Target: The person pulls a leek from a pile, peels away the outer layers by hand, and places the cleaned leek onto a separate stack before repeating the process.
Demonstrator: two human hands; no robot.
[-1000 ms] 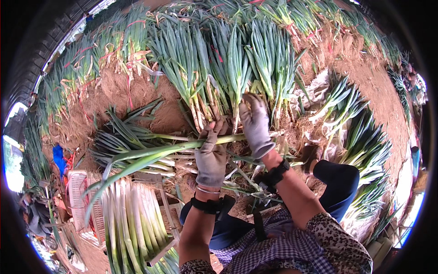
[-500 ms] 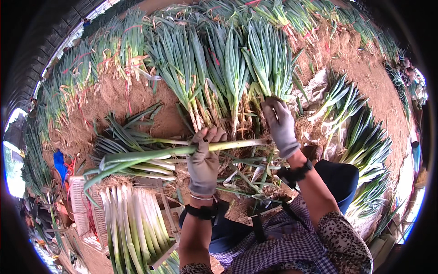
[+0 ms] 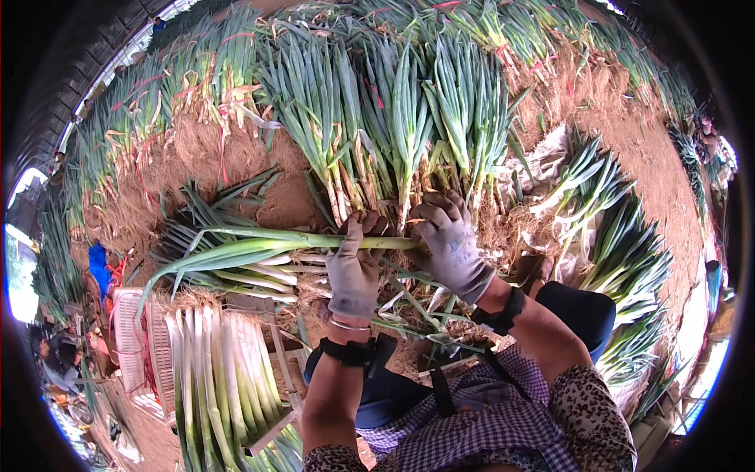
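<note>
A long green onion [image 3: 311, 239] lies crosswise in front of me, its leaves drooping to the left. My left hand [image 3: 352, 267], in a grey glove, is closed around its stalk. At the stalk's right end my gloved right hand [image 3: 453, 250] is closed with bent fingers, covering the tip. Just beyond both hands stand upright leafy green onions [image 3: 405, 118] with dry, brownish lower sheaths. Loose leaf scraps [image 3: 425, 307] lie under the hands. To the left, several more green onions [image 3: 271, 279] lie with pale stalks pointing toward my left hand.
Pale, smooth green onions [image 3: 224, 370] lie in a rack at the lower left, beside a pinkish plastic crate [image 3: 130, 338]. Leafy green onions [image 3: 625, 252] line the right side. Tied bundles [image 3: 189, 94] with roots fill the far side. A blue object [image 3: 99, 267] lies far left.
My right hand has moved left and nearer to me, from the standing green onions to the right end of the held stalk. That green onion now sits slightly higher and its leaves have shifted.
</note>
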